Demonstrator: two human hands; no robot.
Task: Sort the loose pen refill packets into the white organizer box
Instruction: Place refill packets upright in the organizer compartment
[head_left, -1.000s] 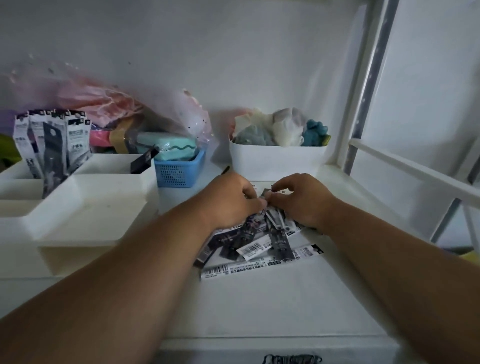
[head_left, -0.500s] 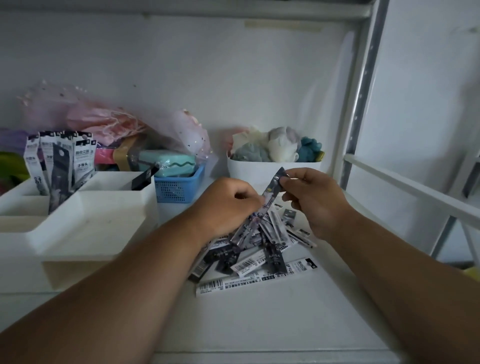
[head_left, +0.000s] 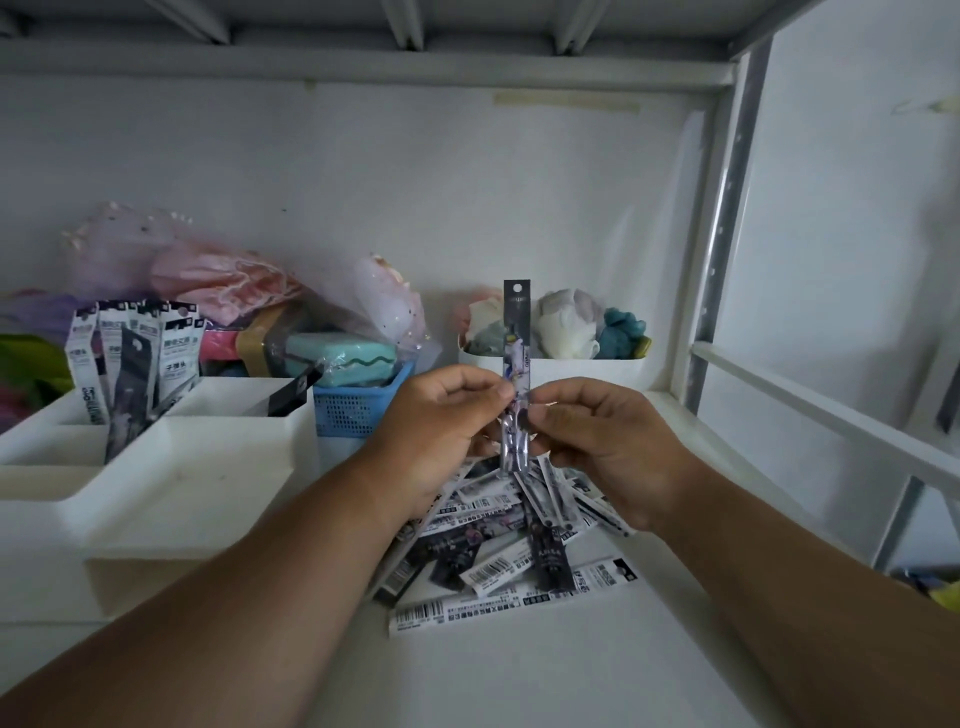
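Note:
One narrow dark refill packet (head_left: 516, 332) stands upright in the air above the pile. My left hand (head_left: 441, 431) and my right hand (head_left: 597, 447) both pinch its lower half between thumb and fingers. Under the hands a loose pile of refill packets (head_left: 498, 551) lies on the white shelf surface, some showing barcodes. The white organizer box (head_left: 171, 483) stands at the left, with several packets (head_left: 130, 358) upright in its back left compartment and one dark packet (head_left: 293, 397) leaning in another.
A blue mesh basket (head_left: 353, 410) with a teal case stands behind the organizer, under pink and clear bags. A white bin (head_left: 571, 371) of soft items sits at the back. A white shelf post (head_left: 717, 249) and rail (head_left: 831, 415) bound the right side.
Both hands rose from the pile with one packet. It was tilted half a second ago and now stands upright between the two hands. The camera view has tipped upward.

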